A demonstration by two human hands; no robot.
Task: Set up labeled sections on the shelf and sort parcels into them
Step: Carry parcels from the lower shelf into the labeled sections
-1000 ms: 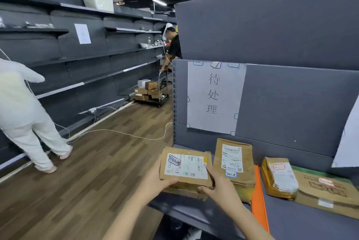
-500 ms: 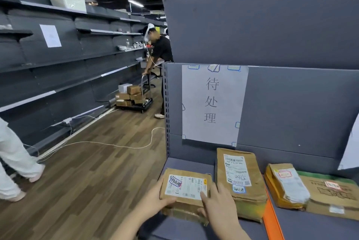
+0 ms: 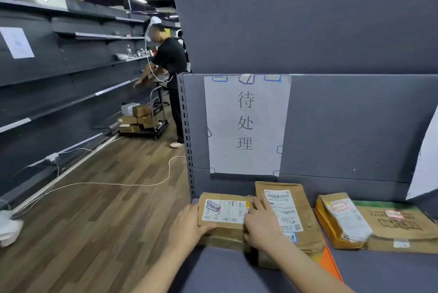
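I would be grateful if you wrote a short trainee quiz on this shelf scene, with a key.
1. True or false: the left hand and the right hand both hold the small parcel at the left end of the shelf.
2. What is taped to the back panel above it? A) a paper sign B) a clock C) a scanner
3. Fill in: the orange divider lies to the ____ of the tall parcel.
Key: 1 true; 2 A; 3 right.
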